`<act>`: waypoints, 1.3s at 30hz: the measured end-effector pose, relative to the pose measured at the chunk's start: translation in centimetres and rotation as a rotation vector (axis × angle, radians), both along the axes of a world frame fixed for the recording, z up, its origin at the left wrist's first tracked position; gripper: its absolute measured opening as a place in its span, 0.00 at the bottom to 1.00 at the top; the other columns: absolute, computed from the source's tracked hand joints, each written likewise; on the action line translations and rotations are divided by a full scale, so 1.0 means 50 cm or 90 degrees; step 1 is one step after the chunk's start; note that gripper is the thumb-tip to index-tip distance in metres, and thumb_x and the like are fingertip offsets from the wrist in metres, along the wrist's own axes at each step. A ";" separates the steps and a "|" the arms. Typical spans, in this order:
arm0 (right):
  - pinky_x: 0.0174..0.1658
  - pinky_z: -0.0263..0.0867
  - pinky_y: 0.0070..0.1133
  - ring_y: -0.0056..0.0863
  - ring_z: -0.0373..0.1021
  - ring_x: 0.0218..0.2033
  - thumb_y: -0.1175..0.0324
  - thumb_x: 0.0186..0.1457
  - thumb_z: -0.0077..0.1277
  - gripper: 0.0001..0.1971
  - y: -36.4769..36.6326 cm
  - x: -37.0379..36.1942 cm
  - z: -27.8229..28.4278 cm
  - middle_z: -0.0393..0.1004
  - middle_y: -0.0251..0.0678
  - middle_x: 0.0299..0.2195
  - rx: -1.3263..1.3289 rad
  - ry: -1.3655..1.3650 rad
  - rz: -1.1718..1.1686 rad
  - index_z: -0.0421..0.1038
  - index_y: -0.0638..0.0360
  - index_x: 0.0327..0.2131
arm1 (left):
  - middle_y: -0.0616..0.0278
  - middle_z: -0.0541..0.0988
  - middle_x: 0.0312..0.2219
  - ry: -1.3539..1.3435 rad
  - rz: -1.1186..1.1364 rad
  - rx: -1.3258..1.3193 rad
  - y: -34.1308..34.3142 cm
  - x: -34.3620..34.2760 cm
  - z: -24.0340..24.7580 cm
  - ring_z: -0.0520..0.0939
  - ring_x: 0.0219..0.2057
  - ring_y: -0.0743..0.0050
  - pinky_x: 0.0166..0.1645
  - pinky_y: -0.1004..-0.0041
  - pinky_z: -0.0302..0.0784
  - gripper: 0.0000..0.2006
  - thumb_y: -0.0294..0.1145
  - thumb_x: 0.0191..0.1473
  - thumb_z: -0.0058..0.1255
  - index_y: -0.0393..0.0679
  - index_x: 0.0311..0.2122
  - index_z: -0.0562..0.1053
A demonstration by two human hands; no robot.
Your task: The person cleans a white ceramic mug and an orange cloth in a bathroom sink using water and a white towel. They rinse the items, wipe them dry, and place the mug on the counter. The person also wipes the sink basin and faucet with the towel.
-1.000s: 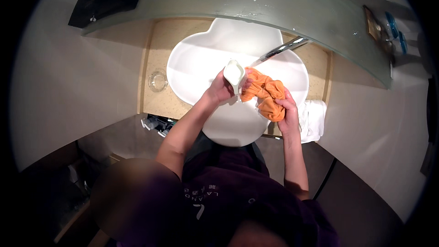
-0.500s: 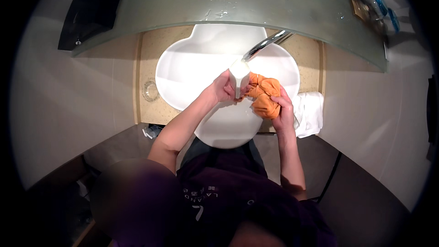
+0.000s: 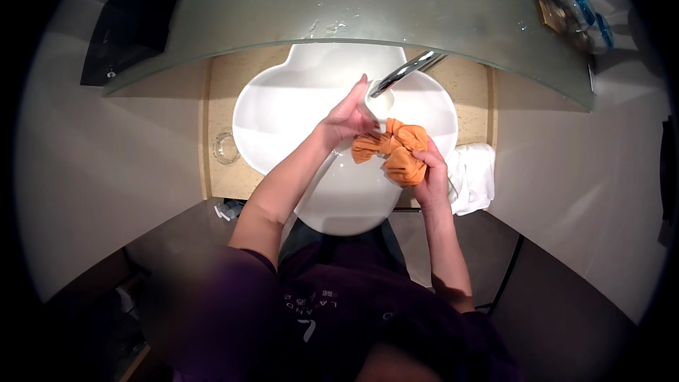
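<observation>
My left hand (image 3: 345,114) is closed around a white squarish cup (image 3: 380,106), whose mouth faces up at the end of the chrome tap (image 3: 407,74). In my right hand (image 3: 432,175) a bunched orange cloth (image 3: 404,163) is gripped along its right side. Its loose folds spread left, just below the cup; whether the two touch I cannot tell. Both hands are over the white lobed washbasin (image 3: 346,205). Part of my left fingers is hidden behind the cup.
A folded white towel (image 3: 472,177) lies on the beige counter (image 3: 240,102) right of the basin, and a clear glass dish (image 3: 226,148) stands at left. Above the basin's far side juts a frosted glass shelf (image 3: 283,7), holding a black box (image 3: 138,25) and blue-topped items (image 3: 590,14).
The cup has turned from tilted toward me to more upright under the tap. The orange cloth has come away from the left hand, and its left folds now hang lower and show more.
</observation>
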State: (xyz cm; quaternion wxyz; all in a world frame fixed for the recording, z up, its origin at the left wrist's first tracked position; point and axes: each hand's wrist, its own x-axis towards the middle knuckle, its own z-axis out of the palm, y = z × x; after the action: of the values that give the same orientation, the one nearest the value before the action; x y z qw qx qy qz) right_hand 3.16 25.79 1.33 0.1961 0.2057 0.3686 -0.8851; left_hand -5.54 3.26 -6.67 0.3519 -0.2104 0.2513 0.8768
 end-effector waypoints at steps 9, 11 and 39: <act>0.58 0.70 0.31 0.38 0.73 0.54 0.80 0.54 0.43 0.28 -0.005 0.003 0.007 0.72 0.48 0.54 0.017 -0.009 0.001 0.61 0.70 0.61 | 0.51 0.76 0.52 0.067 0.221 -0.025 -0.068 0.000 0.038 0.82 0.51 0.61 0.44 0.63 0.84 0.38 0.67 0.62 0.46 0.43 0.63 0.64; 0.57 0.71 0.31 0.38 0.73 0.53 0.79 0.54 0.43 0.28 -0.008 0.001 0.012 0.73 0.48 0.54 0.018 -0.014 0.002 0.60 0.69 0.61 | 0.55 0.75 0.52 0.099 0.181 -0.022 -0.105 0.020 0.031 0.77 0.56 0.57 0.56 0.56 0.79 0.35 0.63 0.63 0.46 0.44 0.63 0.65; 0.61 0.68 0.32 0.39 0.72 0.56 0.82 0.54 0.43 0.28 0.004 0.011 -0.013 0.72 0.48 0.55 -0.018 -0.017 -0.035 0.61 0.70 0.60 | 0.56 0.76 0.41 -0.032 0.000 -0.075 -0.013 0.054 0.136 0.78 0.33 0.73 0.30 0.80 0.76 0.22 0.47 0.72 0.36 0.40 0.59 0.68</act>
State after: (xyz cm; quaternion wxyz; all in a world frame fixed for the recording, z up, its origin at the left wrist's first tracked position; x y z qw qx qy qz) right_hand 3.73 26.01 0.70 0.1799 0.2248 0.3474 -0.8924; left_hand -2.84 2.61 0.14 0.3449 -0.2523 0.2933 0.8552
